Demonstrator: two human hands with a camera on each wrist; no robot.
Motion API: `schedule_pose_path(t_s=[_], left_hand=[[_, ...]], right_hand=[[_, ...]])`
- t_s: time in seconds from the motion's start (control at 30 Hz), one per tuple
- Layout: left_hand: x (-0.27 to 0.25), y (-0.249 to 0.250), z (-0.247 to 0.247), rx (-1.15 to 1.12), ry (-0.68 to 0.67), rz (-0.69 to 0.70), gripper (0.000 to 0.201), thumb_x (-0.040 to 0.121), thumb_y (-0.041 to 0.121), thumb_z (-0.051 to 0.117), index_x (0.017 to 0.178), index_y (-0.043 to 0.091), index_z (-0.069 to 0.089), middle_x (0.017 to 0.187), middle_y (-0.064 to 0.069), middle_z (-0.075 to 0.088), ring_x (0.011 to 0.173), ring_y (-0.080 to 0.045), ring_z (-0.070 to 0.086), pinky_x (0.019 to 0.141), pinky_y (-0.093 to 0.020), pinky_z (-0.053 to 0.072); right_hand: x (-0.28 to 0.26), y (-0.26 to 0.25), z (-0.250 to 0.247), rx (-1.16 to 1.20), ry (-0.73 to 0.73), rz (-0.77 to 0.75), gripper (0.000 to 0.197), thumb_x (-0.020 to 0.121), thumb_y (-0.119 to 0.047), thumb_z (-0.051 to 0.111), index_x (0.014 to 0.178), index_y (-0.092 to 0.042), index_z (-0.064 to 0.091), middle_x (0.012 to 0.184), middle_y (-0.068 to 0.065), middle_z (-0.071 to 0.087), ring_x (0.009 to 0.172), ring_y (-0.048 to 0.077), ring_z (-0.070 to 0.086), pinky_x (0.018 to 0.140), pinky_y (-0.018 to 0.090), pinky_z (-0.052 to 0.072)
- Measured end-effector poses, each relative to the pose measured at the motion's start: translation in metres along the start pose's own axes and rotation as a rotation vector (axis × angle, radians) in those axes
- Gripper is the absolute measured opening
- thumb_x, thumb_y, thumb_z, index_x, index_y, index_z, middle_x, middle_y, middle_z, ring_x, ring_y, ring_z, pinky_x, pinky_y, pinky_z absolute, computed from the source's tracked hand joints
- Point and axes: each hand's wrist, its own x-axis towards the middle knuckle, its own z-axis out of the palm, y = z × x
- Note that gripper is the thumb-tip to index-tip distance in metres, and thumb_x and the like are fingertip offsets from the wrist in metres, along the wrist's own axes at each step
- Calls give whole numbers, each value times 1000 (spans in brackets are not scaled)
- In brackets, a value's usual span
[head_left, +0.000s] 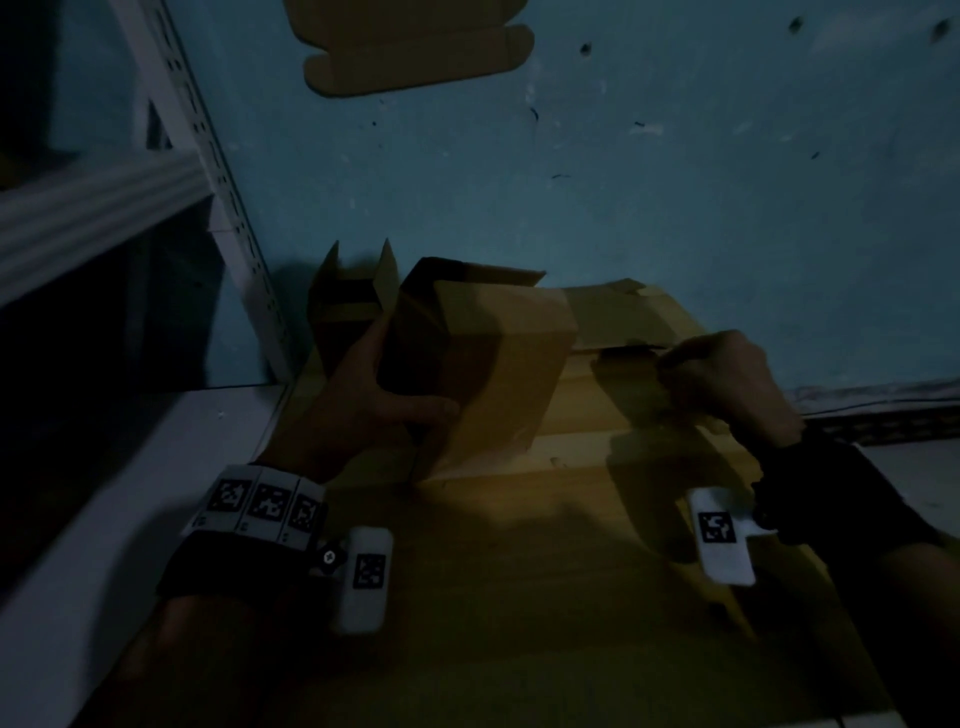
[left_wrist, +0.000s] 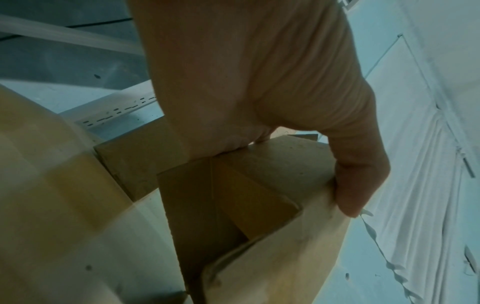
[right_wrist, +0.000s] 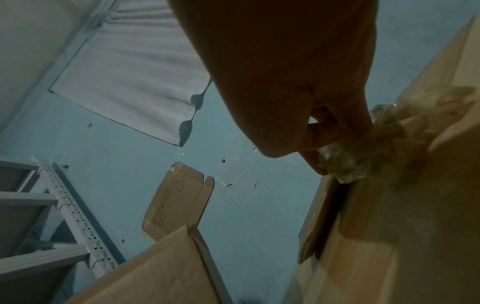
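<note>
My left hand (head_left: 374, 410) grips the small cardboard box (head_left: 498, 364), tilted; at three o'clock of it, my right hand (head_left: 727, 379) pinches what looks like crumpled plastic (right_wrist: 389, 142).

Tan work surface (head_left: 519, 525) bearing an open-flapped small carton (head_left: 348, 312) just beyond my left fingers (head_left: 426, 410) and a flat cardboard sheet (head_left: 618, 312) just beyond my right fingers (head_left: 675, 358); the blue floor (head_left: 675, 182), well beyond both, carries a flattened box blank (head_left: 415, 47).
</note>
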Motion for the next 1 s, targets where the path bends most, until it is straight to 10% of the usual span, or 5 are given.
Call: schedule_pose_path(t_s=[0.17,0.37,0.53,0.77,1.0], left_hand=[[1,1,2,14,-13,7,107,37,38,94,133,24,49,120,14,67,112,-6,63,83,-23,57],[0,1,2,-2,-9,2,116,35,47,95,138,22,48,125,8,64,114,-7,62,87,-25,56],[2,0,3,13,-5,-12,99,50,15,94,137,24,47,122,9,65,110,-4,64,89,-29,57],[2,-1,3,0,-21,0,113,41,44,94,141,23,45,126,10,64,116,-10,62,89,-27,56],[1,1,5,9,-16,-18,112,40,46,94,138,25,47,125,14,65,116,-7,61,90,-27,55]], right_hand=[[4,-5,-4,8,-20,131,26,84,-7,61,78,18,59,76,23,60,71,32,55,67,41,42],[-2,-15,-8,-5,-40,105,34,104,-20,41,73,-8,48,90,19,56,83,31,53,78,39,40],[-4,-5,-12,-99,-5,-38,12,85,-4,70,74,-2,74,79,22,73,80,36,70,69,35,49],[3,10,-15,-247,46,-26,20,75,1,80,93,-1,72,89,23,72,77,36,69,73,48,60],[0,9,-23,-229,-3,-93,16,71,-8,88,82,-4,78,78,16,73,70,30,68,57,29,47]])
